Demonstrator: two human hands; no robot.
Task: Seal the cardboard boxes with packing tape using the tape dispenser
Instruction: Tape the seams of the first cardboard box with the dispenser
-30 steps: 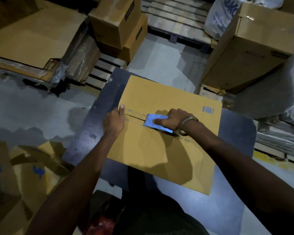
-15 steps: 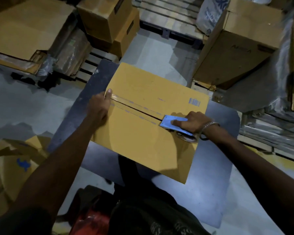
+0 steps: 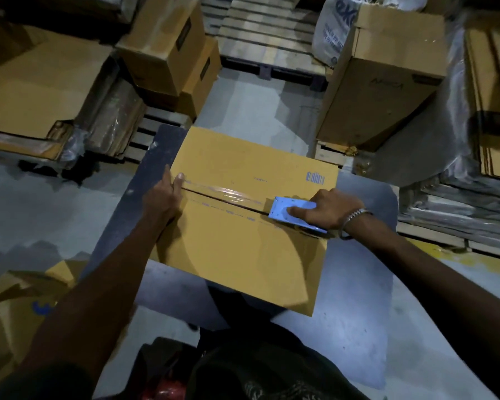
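Note:
A yellow-brown cardboard box (image 3: 243, 255) lies on a dark table (image 3: 355, 298), its two top flaps meeting along a centre seam. A strip of clear tape (image 3: 225, 194) runs along that seam from the left edge. My left hand (image 3: 163, 194) grips the box's left edge, thumb pressing on the tape's start. My right hand (image 3: 326, 210) holds the blue tape dispenser (image 3: 283, 210) near the right end of the seam, fingers over its top plate. The tape roll under the hand is mostly hidden.
Stacked cardboard boxes (image 3: 168, 53) stand at the back left and a large box (image 3: 387, 79) at the back right. Wooden pallets (image 3: 266, 33), flattened cardboard (image 3: 38, 90) and a white sack (image 3: 335, 27) ring the table. More flattened boxes (image 3: 26, 301) lie on the floor at left.
My right hand has drawn the dispenser rightward along the seam, from the middle to near the right edge, laying tape behind it. My left hand has stayed on the left edge.

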